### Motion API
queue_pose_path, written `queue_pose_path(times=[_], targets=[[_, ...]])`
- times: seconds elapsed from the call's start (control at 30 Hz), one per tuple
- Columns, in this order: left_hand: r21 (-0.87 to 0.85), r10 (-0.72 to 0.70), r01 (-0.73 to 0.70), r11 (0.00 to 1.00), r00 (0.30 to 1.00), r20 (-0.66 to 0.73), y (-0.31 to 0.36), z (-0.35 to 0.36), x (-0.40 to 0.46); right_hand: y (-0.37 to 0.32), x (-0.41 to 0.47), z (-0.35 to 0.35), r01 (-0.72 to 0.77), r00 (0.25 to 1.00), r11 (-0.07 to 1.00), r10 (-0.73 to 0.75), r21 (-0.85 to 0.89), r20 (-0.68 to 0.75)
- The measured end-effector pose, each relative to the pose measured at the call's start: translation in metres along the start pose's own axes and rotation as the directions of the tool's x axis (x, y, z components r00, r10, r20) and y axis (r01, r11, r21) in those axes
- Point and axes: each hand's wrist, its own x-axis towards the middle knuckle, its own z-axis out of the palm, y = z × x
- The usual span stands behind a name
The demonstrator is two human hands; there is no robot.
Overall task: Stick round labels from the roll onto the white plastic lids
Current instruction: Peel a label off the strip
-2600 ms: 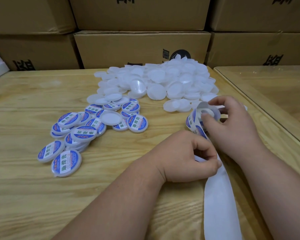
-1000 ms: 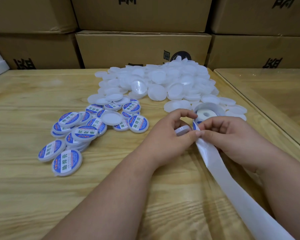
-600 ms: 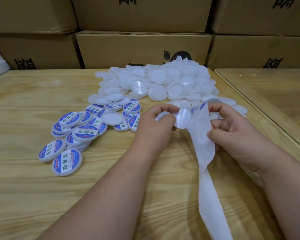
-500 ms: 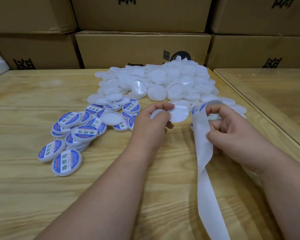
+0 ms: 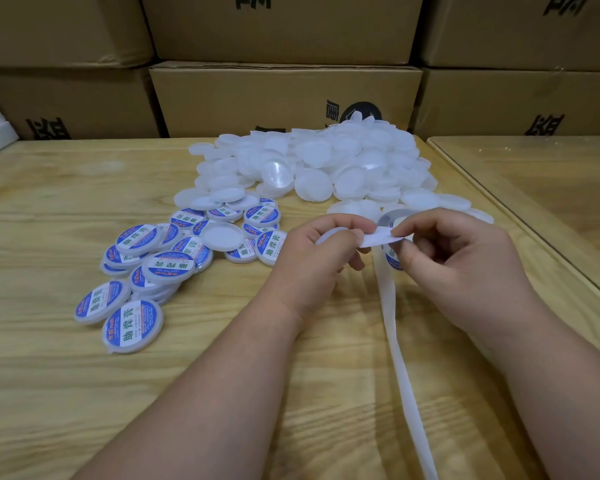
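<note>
My left hand (image 5: pixel 321 252) grips a blank white lid (image 5: pixel 330 234) with curled fingers, just above the table. A peeled round label (image 5: pixel 378 238), white underside towards me, spans the gap between my hands. My left thumb touches its left edge and my right hand (image 5: pixel 461 261) pinches its right edge between thumb and forefinger. The label roll (image 5: pixel 394 221) lies just behind my right fingers, with a blue printed label (image 5: pixel 394 260) showing below them. Its empty backing strip (image 5: pixel 406 375) trails towards me across the table.
A big heap of blank white lids (image 5: pixel 326 161) lies at the back centre. Several labelled lids (image 5: pixel 146 268) are spread to the left. Cardboard boxes (image 5: pixel 284 98) wall the far edge. A second, glass-topped table (image 5: pixel 551 174) adjoins on the right.
The label has come off the backing strip. My right hand has let go of the strip, which dropped onto the table, and now pinches the label. My left hand still holds the lid.
</note>
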Motion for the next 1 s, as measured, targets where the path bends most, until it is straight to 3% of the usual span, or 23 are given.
queue_pose_path(times=[0.17, 0.27, 0.4, 0.53, 1.0], targets=[[-0.323, -0.017, 0.016, 0.946, 1.0, 0.0, 0.003, -0.004, 0.003, -0.007, 0.0, 0.008, -0.089, 0.989, 0.989, 0.102, 0.119, -0.106], [-0.457, -0.087, 0.081, 0.886, 0.996, 0.007, 0.004, -0.005, 0.004, -0.012, 0.0, 0.012, -0.218, 0.967, 0.931, 0.247, 0.293, -0.067], [-0.439, -0.11, 0.095, 0.893, 0.994, -0.008, 0.003, 0.0, 0.006, -0.011, 0.004, 0.013, -0.412, 0.902, 0.768, 0.418, 0.49, 0.104], [-0.444, -0.104, 0.102, 0.89, 0.994, 0.02, 0.002, 0.0, 0.007, -0.008, 0.006, 0.013, -0.538, 0.84, 0.671, 0.48, 0.511, 0.254], [-0.396, -0.083, 0.12, 0.91, 0.991, 0.109, -0.003, -0.001, 0.008, -0.011, 0.003, 0.02, -0.59, 0.806, 0.697, 0.475, 0.408, 0.354]])
